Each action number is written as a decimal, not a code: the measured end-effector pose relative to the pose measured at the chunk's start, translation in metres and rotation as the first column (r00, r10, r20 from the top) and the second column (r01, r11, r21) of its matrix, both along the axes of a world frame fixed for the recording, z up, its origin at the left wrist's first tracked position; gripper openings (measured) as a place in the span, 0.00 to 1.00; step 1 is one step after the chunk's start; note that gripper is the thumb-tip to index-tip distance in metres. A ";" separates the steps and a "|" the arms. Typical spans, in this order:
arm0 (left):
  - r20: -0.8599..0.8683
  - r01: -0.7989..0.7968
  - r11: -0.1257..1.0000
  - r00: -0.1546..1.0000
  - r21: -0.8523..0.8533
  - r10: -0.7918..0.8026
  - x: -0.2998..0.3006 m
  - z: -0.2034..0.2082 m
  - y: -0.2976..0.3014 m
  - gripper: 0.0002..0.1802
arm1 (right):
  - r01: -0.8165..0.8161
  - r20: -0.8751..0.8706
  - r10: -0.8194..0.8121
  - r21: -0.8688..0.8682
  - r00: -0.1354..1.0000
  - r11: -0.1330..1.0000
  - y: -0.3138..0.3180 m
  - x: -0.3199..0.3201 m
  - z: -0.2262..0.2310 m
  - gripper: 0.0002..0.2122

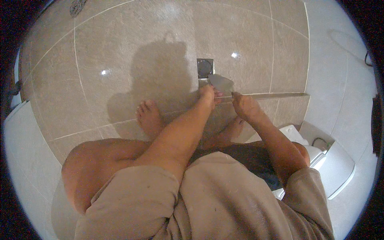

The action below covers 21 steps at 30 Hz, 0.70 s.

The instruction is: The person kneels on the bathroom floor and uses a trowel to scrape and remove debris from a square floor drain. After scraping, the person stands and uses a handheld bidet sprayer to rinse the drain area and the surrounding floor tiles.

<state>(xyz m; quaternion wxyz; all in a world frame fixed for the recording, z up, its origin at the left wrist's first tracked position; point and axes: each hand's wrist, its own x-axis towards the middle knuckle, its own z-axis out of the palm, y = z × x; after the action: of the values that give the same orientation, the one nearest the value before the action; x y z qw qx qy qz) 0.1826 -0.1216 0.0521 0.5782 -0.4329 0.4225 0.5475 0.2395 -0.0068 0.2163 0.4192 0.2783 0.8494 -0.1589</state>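
Just below the square floor drain, the left hand presses a flat scraper blade to the tile, fingers closed on it. The right hand pinches its long handle; scraping seems underway, and the next stroke calls for steady, flat pressure.

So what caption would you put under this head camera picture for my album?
Squatting on a tiled bathroom floor, left hand and right hand hold a flat metal scraper near the square drain.

Beige glossy floor tiles with pale grout; dark round drain at twelve o'clock; grey trowel blade; tan sleeves.
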 end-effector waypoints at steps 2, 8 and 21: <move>-0.029 0.045 0.999 0.999 0.000 -0.045 -0.007 0.013 0.000 0.21 | 0.004 0.027 -0.005 0.028 1.000 1.000 0.001 0.011 -0.011 0.17; -0.117 0.220 0.975 0.968 -0.022 -0.221 -0.015 0.007 -0.001 0.22 | -0.103 -0.019 0.104 0.038 0.994 0.994 -0.002 0.016 -0.016 0.19; -0.054 -0.043 0.992 0.997 0.122 0.050 -0.009 -0.012 0.000 0.22 | -0.269 0.155 0.273 -0.048 0.949 0.962 0.009 -0.062 0.010 0.15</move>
<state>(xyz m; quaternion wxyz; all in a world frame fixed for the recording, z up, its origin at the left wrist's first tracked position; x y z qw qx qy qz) 0.1735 -0.1211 0.0402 0.5783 -0.3911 0.3945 0.5975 0.1778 0.0019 0.2267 0.5076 0.1653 0.8410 -0.0881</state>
